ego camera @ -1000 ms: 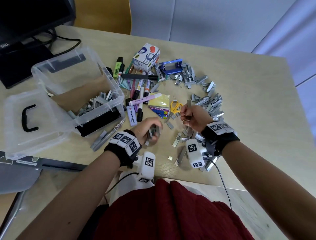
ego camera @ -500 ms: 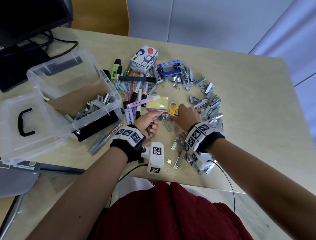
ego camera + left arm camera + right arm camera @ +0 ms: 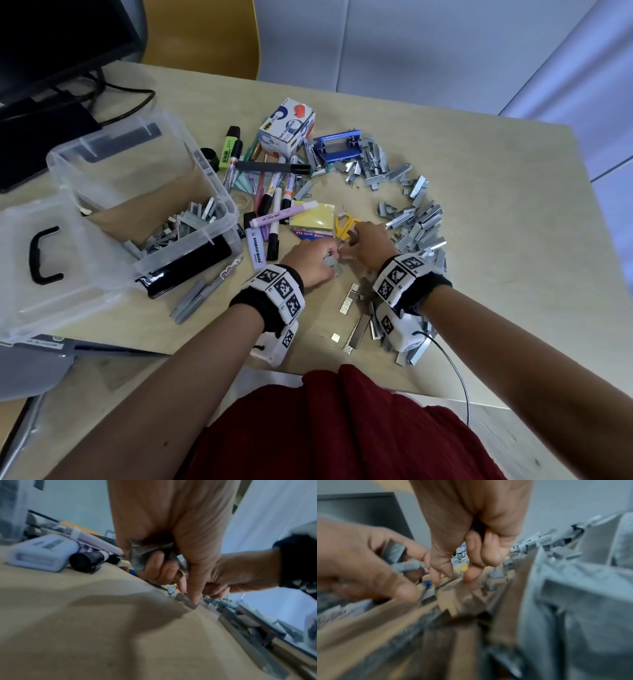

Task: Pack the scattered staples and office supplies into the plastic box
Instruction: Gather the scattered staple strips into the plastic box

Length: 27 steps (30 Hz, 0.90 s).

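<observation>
Plastic box [image 3: 144, 192] sits open at table [image 3: 479, 240] left w/ some staples inside. Markers [image 3: 274, 198] beside it. Left hand [image 3: 310, 262] curled round a staple bunch [image 3: 140, 555]; right hand [image 3: 368, 245] touching it, fingertips [image 3: 469, 577] pinching at table. Loose staples [image 3: 411, 219] arc at right.

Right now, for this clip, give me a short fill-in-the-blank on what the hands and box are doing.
1. The left hand holds a bunch of grey ____.
2. The plastic box stands with its lid ____.
3. The scissors have ____ handles.
4. The right hand is just in front of the ____.

Missing: staples; open; yellow; scissors
</observation>
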Available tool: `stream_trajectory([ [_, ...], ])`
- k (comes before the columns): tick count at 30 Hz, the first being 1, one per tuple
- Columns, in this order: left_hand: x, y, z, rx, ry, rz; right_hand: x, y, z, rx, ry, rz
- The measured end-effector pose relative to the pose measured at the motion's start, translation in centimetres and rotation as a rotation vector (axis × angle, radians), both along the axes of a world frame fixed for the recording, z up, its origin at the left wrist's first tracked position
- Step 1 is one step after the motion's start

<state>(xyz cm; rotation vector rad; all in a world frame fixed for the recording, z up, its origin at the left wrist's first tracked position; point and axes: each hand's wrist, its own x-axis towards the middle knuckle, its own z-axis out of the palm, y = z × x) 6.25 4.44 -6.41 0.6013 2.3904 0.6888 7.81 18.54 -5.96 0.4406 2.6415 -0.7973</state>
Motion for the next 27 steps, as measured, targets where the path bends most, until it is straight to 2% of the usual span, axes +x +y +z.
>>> stream_trajectory([
  [3, -0.5, 0.2, -0.7, -0.043, -0.001, -0.096, -0.2, 1.1, 0.1, -0.304, 0.016, -0.209],
  [6, -0.7, 0.2, -1.0, -0.093, 0.015, -0.142, 0.2, 2.2, 0.4, -0.893, 0.016, -0.424],
  [9, -1.0, 0.2, -1.1, -0.119, -0.013, -0.120, 0.7, 3.3, 0.5, -1.396, -0.003, -0.443],
  [11, -1.1, 0.4, -1.2, -0.047, -0.046, -0.042, 0.9, 3.8, 0.4, -1.570, -0.006, -0.388],
  [14, -1.2, 0.5, -0.7, 0.182, -0.187, 0.157, 1.0, 4.3, 0.2, -1.678, -0.014, -0.408],
  [17, -2.0, 0.8, 0.1, 0.445, -0.438, 0.476, 0.5, 4.2, 0.4, -1.489, -0.010, -0.514],
  [19, -2.7, 1.0, 0.8, 0.646, -0.599, 0.654, -0.4, 4.1, 0.4, -1.172, -0.023, -0.586],
  [20, -3.0, 1.1, 1.3, 0.750, -0.676, 0.708, -0.8, 4.0, 0.5, -0.951, 0.001, -0.558],
  [22, -3.6, 1.2, 2.1, 0.916, -0.794, 0.751, -1.4, 3.8, 0.6, -0.485, 0.070, -0.367],
  [23, -3.8, 1.3, 2.5, 0.959, -0.817, 0.748, -1.6, 3.6, 0.7, -0.314, 0.084, -0.251],
  [25, -4.2, 1.4, 2.9, 0.985, -0.826, 0.726, -1.6, 3.2, 0.4, -0.092, 0.062, -0.079],
  [27, -4.6, 1.6, 3.1, 0.995, -0.848, 0.705, -1.5, 3.0, -0.3, 0.034, 0.050, -0.007],
])
